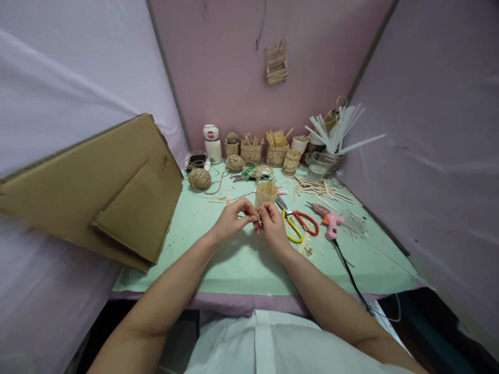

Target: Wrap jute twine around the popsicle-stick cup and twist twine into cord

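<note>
A small cup made of wooden sticks (266, 191) stands just beyond my fingers, its lower part hidden behind them. My left hand (237, 218) is closed in a pinch at the near left of the cup. Thumb and fingertips of my right hand (271, 221) are also pressed together, touching or almost touching the left fingertips. Something thin and pale shows between the hands, too small to name. Close to my right hand lie scissors (295, 221) with one red and one yellow handle.
A pink glue gun (331, 221) with a black cord lies at the right, near loose wooden sticks (322, 189). Twine balls (199, 178), green-handled pliers (251, 176) and stick-filled containers (277, 155) are farther back. A cardboard sheet (89, 171) leans at the left.
</note>
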Motion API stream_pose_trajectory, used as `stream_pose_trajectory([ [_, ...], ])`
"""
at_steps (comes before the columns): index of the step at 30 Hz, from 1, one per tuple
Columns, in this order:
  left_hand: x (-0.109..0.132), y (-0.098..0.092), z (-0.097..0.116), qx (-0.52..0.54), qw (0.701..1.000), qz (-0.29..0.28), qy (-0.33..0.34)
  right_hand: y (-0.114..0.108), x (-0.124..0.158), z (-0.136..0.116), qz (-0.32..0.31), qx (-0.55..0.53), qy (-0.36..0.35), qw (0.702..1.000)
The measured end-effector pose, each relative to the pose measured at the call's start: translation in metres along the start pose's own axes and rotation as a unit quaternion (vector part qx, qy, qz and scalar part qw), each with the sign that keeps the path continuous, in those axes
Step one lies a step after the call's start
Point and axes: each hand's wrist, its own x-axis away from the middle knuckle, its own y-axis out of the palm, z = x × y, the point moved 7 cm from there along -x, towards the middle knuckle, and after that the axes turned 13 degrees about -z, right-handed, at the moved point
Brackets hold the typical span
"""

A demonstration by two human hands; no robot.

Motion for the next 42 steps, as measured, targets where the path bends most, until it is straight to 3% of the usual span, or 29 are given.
stream_pose_trajectory([
  [8, -0.002, 0.014, -0.001, 0.121, 0.99, -0.062, 0.023, -0.005, -0.006, 0.007, 0.002, -0.048, 0.043, 0.998],
  [11, -0.002, 0.011, 0.0, 0.133, 0.99, -0.04, 0.023, -0.006, -0.006, 0.008, -0.001, -0.034, 0.057, 0.998],
  [14, -0.001, -0.001, -0.001, 0.122, 0.992, 0.031, 0.013, -0.007, -0.005, 0.007, -0.006, 0.044, 0.067, 0.997],
  [18, 0.001, -0.014, -0.004, 0.075, 0.991, 0.11, 0.005, -0.01, 0.001, -0.014, 0.049, 0.223, -0.033, 0.973],
  [22, 0.001, -0.017, -0.004, 0.008, 0.991, 0.131, 0.007, -0.001, 0.01, -0.034, 0.051, 0.331, -0.158, 0.929],
  [26, 0.002, -0.014, -0.001, -0.052, 0.99, 0.128, 0.003, 0.003, 0.011, -0.039, 0.028, 0.368, -0.178, 0.912],
  [31, 0.002, -0.012, -0.003, -0.072, 0.991, 0.114, -0.004, -0.004, 0.004, -0.036, 0.035, 0.329, -0.127, 0.935],
  [36, 0.0, -0.008, -0.005, -0.065, 0.995, 0.082, -0.01, -0.016, -0.003, -0.017, 0.052, 0.202, -0.048, 0.977],
  [42, 0.001, -0.003, -0.002, -0.061, 0.996, 0.065, -0.007, -0.02, -0.005, -0.009, 0.058, 0.127, -0.007, 0.99],
])
